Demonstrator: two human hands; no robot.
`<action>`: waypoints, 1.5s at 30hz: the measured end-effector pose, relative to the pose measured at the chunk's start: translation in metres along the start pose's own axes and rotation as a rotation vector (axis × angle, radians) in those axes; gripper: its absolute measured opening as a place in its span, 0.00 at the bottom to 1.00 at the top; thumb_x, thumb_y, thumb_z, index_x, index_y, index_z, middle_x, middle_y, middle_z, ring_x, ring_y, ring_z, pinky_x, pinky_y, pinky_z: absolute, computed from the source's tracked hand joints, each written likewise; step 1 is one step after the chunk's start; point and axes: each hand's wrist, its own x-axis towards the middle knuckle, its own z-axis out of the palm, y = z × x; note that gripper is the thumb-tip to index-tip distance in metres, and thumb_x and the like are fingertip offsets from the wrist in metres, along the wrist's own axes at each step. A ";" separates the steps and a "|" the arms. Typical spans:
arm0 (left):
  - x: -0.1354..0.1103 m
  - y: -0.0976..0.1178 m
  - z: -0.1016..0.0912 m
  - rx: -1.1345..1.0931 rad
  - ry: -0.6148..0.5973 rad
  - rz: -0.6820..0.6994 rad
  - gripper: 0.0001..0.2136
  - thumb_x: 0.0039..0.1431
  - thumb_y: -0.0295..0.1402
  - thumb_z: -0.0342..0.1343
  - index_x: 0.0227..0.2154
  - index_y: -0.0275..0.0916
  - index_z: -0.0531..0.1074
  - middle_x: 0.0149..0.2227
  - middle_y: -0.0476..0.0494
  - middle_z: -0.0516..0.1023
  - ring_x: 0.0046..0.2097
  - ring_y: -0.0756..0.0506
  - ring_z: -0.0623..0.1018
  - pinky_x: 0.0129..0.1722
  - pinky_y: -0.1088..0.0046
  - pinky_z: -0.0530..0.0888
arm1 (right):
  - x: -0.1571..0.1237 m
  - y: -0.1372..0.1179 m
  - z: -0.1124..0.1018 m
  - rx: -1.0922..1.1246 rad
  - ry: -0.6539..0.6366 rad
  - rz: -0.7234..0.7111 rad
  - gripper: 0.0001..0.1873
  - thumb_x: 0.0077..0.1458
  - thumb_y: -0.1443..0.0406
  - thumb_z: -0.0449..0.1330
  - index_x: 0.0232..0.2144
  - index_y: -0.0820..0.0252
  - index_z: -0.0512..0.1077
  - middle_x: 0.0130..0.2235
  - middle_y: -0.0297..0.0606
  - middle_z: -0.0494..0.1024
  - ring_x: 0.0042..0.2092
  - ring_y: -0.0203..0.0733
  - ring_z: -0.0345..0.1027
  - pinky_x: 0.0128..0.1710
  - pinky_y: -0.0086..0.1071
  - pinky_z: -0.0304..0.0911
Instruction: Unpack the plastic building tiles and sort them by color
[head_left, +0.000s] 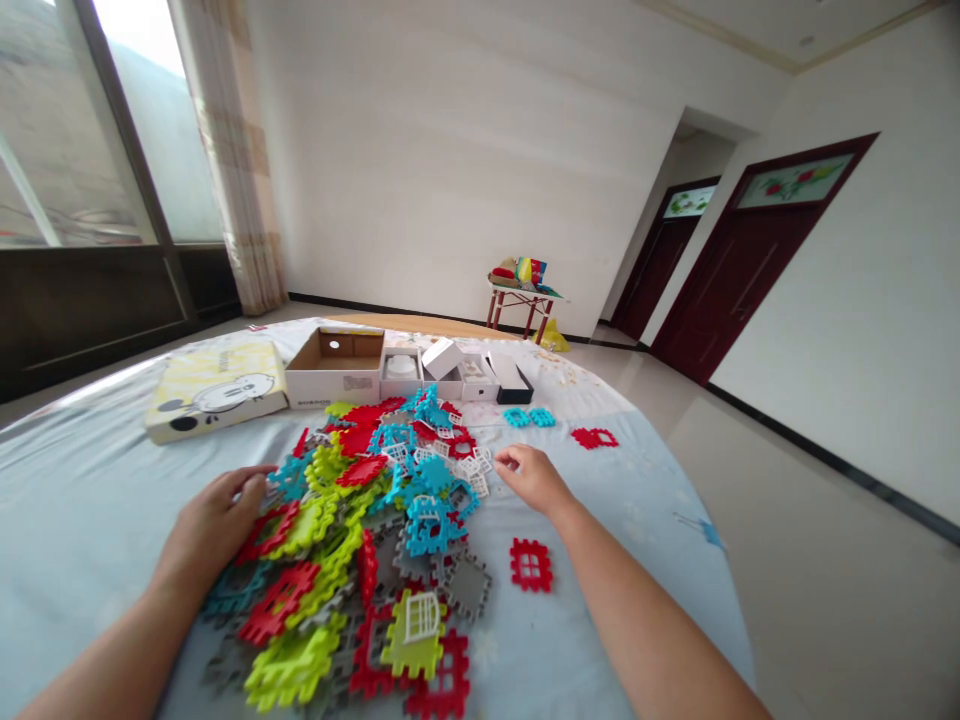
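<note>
A heap of interlocking plastic building panels (pixel 330 535) in lime green, red, blue and grey spreads across the table between my hands. My left hand (pixel 214 525) rests against the heap's left edge, fingers stretched towards a blue panel (pixel 292 478) and beside a red one (pixel 268 530). On the far right side of the heap lie small white window frames (pixel 471 468). Close to them, my right hand (pixel 534 478) has its fingers curled into a pinch; whether anything small is between the fingertips is hidden. A red window panel (pixel 531 565) lies alone below my right hand.
Behind the heap stand a yellow-and-white box (pixel 217 388), an open cardboard box (pixel 334 385) and several small white boxes (pixel 403 370). Two joined blue panels (pixel 529 418) and red panels (pixel 595 438) lie at the right on the pale-blue tablecloth (pixel 592 520). A small side table (pixel 523 292) stands beyond.
</note>
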 end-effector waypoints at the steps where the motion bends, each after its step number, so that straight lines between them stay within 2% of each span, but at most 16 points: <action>1: 0.000 0.000 0.000 0.001 -0.005 -0.005 0.19 0.56 0.40 0.42 0.43 0.37 0.72 0.41 0.40 0.76 0.44 0.43 0.73 0.43 0.71 0.67 | 0.000 0.000 0.002 -0.020 -0.003 -0.037 0.08 0.51 0.64 0.57 0.34 0.58 0.74 0.34 0.37 0.76 0.38 0.39 0.68 0.41 0.32 0.62; 6: 0.000 0.001 -0.001 0.028 -0.021 -0.021 0.20 0.56 0.40 0.41 0.43 0.37 0.72 0.42 0.40 0.75 0.43 0.43 0.73 0.42 0.71 0.67 | -0.004 -0.011 0.013 -0.089 -0.089 -0.154 0.11 0.50 0.62 0.60 0.37 0.57 0.73 0.36 0.39 0.74 0.42 0.41 0.66 0.44 0.35 0.60; 11: 0.002 -0.003 0.001 0.048 -0.025 -0.010 0.20 0.56 0.41 0.41 0.43 0.38 0.72 0.41 0.41 0.75 0.43 0.44 0.73 0.41 0.72 0.67 | -0.005 -0.013 0.018 -0.162 -0.156 -0.098 0.12 0.48 0.60 0.61 0.35 0.58 0.74 0.35 0.40 0.73 0.41 0.43 0.65 0.44 0.36 0.59; 17: 0.005 -0.006 0.002 0.061 -0.018 -0.008 0.20 0.55 0.42 0.42 0.43 0.39 0.72 0.42 0.41 0.75 0.43 0.43 0.74 0.41 0.71 0.68 | -0.004 -0.010 0.017 -0.058 -0.179 -0.037 0.09 0.45 0.62 0.63 0.30 0.60 0.71 0.34 0.37 0.72 0.38 0.39 0.64 0.39 0.32 0.59; 20: 0.005 -0.006 0.002 0.057 -0.022 -0.012 0.20 0.56 0.42 0.41 0.44 0.38 0.71 0.42 0.41 0.75 0.44 0.42 0.73 0.42 0.70 0.68 | -0.004 -0.012 0.014 0.031 -0.206 0.028 0.09 0.43 0.64 0.64 0.28 0.60 0.69 0.30 0.33 0.71 0.32 0.36 0.64 0.33 0.28 0.59; 23: 0.005 -0.007 0.003 0.072 -0.026 -0.008 0.20 0.56 0.42 0.41 0.44 0.38 0.71 0.43 0.40 0.75 0.45 0.42 0.73 0.44 0.70 0.68 | -0.002 -0.014 0.008 0.170 -0.227 0.054 0.06 0.45 0.64 0.62 0.28 0.59 0.69 0.26 0.29 0.71 0.29 0.33 0.64 0.29 0.25 0.58; 26: 0.005 -0.008 0.003 0.078 -0.016 -0.005 0.20 0.56 0.42 0.41 0.44 0.39 0.71 0.43 0.41 0.75 0.45 0.42 0.74 0.43 0.70 0.68 | 0.003 -0.011 -0.006 0.237 -0.162 0.070 0.05 0.48 0.64 0.59 0.30 0.59 0.70 0.25 0.30 0.72 0.28 0.33 0.64 0.29 0.25 0.59; 31: 0.006 -0.010 0.004 0.061 -0.010 -0.017 0.20 0.55 0.42 0.41 0.44 0.40 0.72 0.43 0.41 0.75 0.45 0.42 0.73 0.43 0.69 0.68 | 0.009 0.009 -0.040 0.195 -0.016 0.105 0.07 0.49 0.63 0.56 0.29 0.61 0.71 0.29 0.33 0.75 0.30 0.34 0.67 0.32 0.27 0.61; 35: 0.008 -0.013 0.006 0.051 -0.024 -0.027 0.20 0.55 0.43 0.42 0.44 0.40 0.71 0.43 0.41 0.75 0.45 0.42 0.73 0.44 0.69 0.68 | 0.006 0.034 -0.058 0.139 -0.125 0.141 0.07 0.47 0.63 0.57 0.27 0.61 0.72 0.26 0.33 0.75 0.28 0.35 0.67 0.28 0.26 0.60; 38: 0.009 -0.015 0.007 0.048 -0.025 -0.030 0.20 0.55 0.43 0.41 0.44 0.40 0.71 0.43 0.42 0.75 0.45 0.42 0.73 0.44 0.69 0.68 | 0.004 0.050 -0.059 0.110 -0.164 0.181 0.06 0.46 0.64 0.58 0.27 0.61 0.72 0.27 0.33 0.76 0.30 0.36 0.69 0.30 0.27 0.62; 42: 0.008 -0.015 0.006 0.060 -0.022 -0.026 0.20 0.55 0.44 0.42 0.44 0.41 0.71 0.42 0.43 0.75 0.44 0.42 0.74 0.42 0.70 0.68 | 0.008 0.054 -0.048 0.093 -0.004 0.213 0.08 0.48 0.65 0.57 0.32 0.60 0.73 0.33 0.36 0.77 0.35 0.38 0.70 0.38 0.31 0.64; 45: 0.008 -0.013 0.006 0.061 -0.022 -0.028 0.20 0.55 0.43 0.42 0.43 0.41 0.72 0.41 0.43 0.76 0.43 0.43 0.74 0.41 0.71 0.69 | 0.011 0.043 -0.035 0.071 0.024 0.163 0.09 0.49 0.65 0.56 0.34 0.60 0.72 0.35 0.37 0.77 0.37 0.38 0.70 0.40 0.32 0.64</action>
